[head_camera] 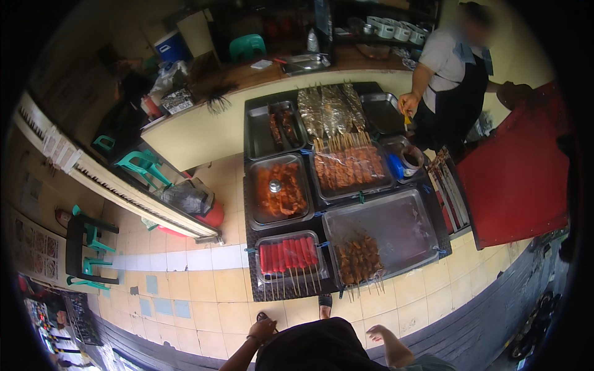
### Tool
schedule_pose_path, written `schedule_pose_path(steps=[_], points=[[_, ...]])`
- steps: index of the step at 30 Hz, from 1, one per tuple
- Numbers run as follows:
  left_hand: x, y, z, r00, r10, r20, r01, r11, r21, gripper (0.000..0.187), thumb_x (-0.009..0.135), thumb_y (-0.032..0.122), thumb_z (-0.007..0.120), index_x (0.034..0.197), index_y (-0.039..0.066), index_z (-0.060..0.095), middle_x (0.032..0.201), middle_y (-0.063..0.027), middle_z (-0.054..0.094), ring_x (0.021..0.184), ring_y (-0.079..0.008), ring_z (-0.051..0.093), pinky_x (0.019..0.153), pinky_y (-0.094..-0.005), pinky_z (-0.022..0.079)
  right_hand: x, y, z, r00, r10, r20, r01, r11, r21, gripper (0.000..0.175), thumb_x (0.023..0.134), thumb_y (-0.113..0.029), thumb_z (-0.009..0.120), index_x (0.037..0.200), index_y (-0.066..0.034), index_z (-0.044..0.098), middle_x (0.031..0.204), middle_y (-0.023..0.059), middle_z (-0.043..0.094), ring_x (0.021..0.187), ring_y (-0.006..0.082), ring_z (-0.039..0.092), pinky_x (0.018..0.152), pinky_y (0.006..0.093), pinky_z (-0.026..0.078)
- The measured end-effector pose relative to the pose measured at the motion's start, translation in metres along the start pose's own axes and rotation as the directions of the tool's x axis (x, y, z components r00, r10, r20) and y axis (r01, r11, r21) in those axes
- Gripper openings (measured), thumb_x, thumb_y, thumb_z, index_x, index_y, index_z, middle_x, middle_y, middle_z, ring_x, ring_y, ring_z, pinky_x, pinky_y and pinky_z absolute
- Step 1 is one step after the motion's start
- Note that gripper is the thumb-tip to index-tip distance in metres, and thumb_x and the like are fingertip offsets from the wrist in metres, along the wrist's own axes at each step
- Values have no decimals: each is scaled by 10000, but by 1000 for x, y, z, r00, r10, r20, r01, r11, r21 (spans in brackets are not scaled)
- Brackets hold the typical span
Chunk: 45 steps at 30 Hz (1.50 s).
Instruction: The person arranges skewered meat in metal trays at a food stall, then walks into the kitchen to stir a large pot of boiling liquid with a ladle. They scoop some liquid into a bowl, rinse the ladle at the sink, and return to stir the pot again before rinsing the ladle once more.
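Note:
My left hand (263,330), with a band at the wrist, hangs low before my dark shirt; its fingers are curled, and whether it holds anything is unclear. What appears to be my right hand (378,333) hangs at the other side, fingers loosely bent, with nothing visible in it. Neither touches the table (332,283). Nearest the hands are a tray of red hotdogs on sticks (288,255) and a large metal tray (403,232) with browned meat skewers (358,257). Behind lie saucy orange meat (283,185) under a knobbed clear lid, raw-looking skewers (348,167) and foil-wrapped skewered pieces (329,111).
Across the table a person in a dark apron (457,92) holds a yellow-handled brush (407,119) near a jar of dark sauce (411,157). A red panel (515,171) stands right, by a grill (448,185). Left are a gate track (116,171) and green chairs (141,164).

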<state>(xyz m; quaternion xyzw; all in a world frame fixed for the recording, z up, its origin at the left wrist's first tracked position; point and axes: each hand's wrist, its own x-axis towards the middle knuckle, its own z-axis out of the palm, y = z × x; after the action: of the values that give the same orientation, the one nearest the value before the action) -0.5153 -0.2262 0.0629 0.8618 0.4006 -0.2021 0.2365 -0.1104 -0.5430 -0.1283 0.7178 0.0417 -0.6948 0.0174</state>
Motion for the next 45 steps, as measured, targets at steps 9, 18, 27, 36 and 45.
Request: schedule_pose_path(steps=[9, 18, 27, 36, 45], points=[[-165, -208, 209, 904, -406, 132, 353, 538, -765, 256, 779, 9, 605, 1028, 70, 608, 640, 3, 550, 540, -82, 468, 465, -230, 412, -33, -157, 86, 948, -316, 24, 317, 940, -128, 365, 832, -277, 657, 1155, -132, 569, 924, 54, 658, 789, 179, 645, 697, 331, 545], [-224, -340, 223, 900, -435, 23, 222, 413, -883, 351, 851, 138, 595, 1197, 104, 552, 1010, -99, 616, 910, -202, 569, 772, -345, 502, -35, -241, 249, 919, -393, 25, 315, 696, -645, 316, 864, -369, 583, 1048, -125, 661, 888, 109, 682, 714, 235, 679, 551, 351, 552], [-237, -444, 155, 740, -656, 150, 395, 243, -886, 346, 817, 99, 656, 1156, 98, 586, 733, -1, 596, 631, -101, 511, 559, -227, 451, -29, -355, 391, 910, -389, 145, 398, 717, -572, 376, 760, -342, 682, 1007, -59, 685, 910, 113, 685, 803, 242, 651, 669, 417, 512], [-98, -585, 49, 915, -404, -5, 237, 547, -803, 324, 830, 127, 647, 1149, 110, 592, 730, -5, 601, 623, -98, 512, 551, -237, 455, -64, -508, 478, 940, -325, 107, 266, 498, -826, 266, 734, -235, 629, 908, -43, 694, 887, 177, 675, 736, 300, 652, 591, 440, 502], [-55, -739, -58, 949, -314, -27, 192, 644, -741, 303, 843, 155, 639, 1141, 122, 598, 726, -8, 606, 616, -96, 513, 543, -247, 458, -48, -721, 625, 824, -519, 227, 397, 244, -885, 214, 689, -192, 575, 786, -53, 705, 813, 203, 669, 734, 323, 650, 636, 440, 498]])
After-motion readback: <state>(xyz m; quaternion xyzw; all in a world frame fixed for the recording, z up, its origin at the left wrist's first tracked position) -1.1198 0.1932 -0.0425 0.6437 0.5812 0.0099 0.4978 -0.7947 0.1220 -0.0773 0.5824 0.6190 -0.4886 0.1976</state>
